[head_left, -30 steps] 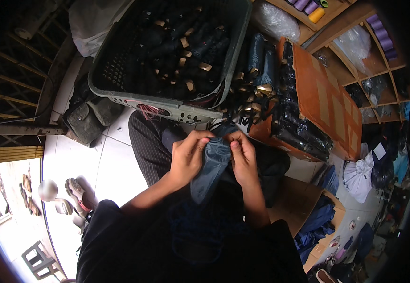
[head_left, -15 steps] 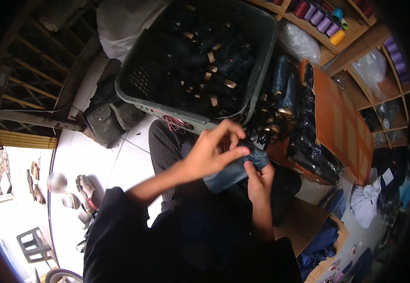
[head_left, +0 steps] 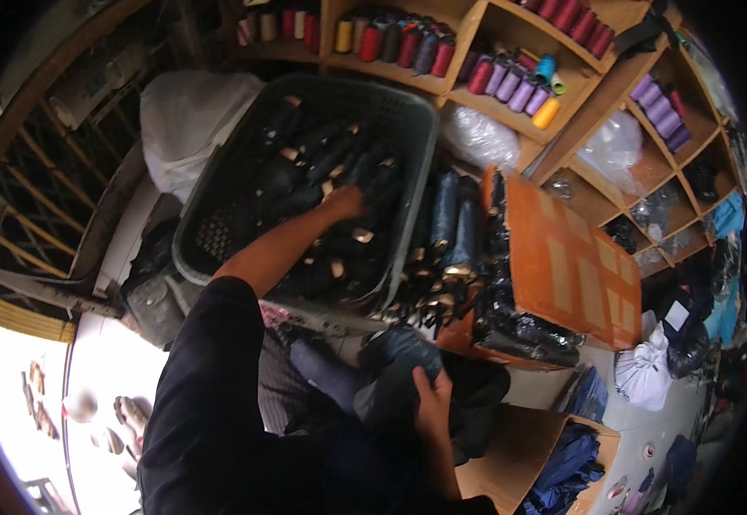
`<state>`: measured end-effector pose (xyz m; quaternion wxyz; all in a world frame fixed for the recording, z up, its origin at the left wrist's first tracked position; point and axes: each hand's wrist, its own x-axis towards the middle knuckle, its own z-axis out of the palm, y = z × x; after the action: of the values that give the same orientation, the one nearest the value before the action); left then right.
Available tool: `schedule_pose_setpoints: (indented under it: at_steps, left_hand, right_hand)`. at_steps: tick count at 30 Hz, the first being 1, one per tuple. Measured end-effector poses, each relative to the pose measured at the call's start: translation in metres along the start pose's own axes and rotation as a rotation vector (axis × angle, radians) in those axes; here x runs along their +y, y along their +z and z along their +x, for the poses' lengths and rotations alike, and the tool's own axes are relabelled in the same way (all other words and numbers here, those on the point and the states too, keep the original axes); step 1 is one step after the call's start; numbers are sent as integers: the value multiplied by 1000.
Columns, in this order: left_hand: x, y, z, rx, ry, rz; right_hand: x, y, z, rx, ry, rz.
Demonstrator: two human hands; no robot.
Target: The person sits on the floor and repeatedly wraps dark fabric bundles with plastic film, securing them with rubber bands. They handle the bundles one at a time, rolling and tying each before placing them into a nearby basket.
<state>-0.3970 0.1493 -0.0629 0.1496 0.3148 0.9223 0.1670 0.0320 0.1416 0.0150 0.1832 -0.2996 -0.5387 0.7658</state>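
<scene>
My left arm stretches over a dark green plastic basket (head_left: 183, 249), and my left hand (head_left: 345, 203) is down among dark rolled bundles (head_left: 313, 148) with tan ends. Its fingers are blurred against the dark contents, so what they grip is hidden. Over my lap, my right hand (head_left: 432, 399) pinches the side of a thin, limp dark blue-grey bag (head_left: 395, 369) between thumb and fingers. Whether anything is inside that bag cannot be made out.
Bluish wrapped bundles (head_left: 445, 210) stand right of the basket, beside an orange-brown taped carton (head_left: 562, 257). Thread spools (head_left: 511, 84) fill wooden shelves (head_left: 554, 137) behind. An open cardboard box (head_left: 502, 455) holds dark blue material at lower right. A white sack (head_left: 189, 120) stands left.
My left hand has left the bag and reached forward into the basket. My right hand still holds the bag, now lower and further left in view. The view has shifted, showing more shelving.
</scene>
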Motion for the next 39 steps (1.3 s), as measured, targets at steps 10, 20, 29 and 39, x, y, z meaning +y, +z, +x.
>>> schedule_pose_setpoints:
  at_steps: [10,20,29,39]
  left_hand:
    - [-4,-19,-6,59,-50,226]
    - [-2,-145,-102,37,-6,-212]
    - [110,-223,-264,-70,608,-687]
    - [192,-99,-266,-119,525,-485]
  right_hand:
    - [8,-34,-1,119,-6,-26]
    - [-30,-50,3,-316,-263,-198]
    - [-125,-30,23,-602,-871,-341]
    - [-49,-32,36,-677,24,670]
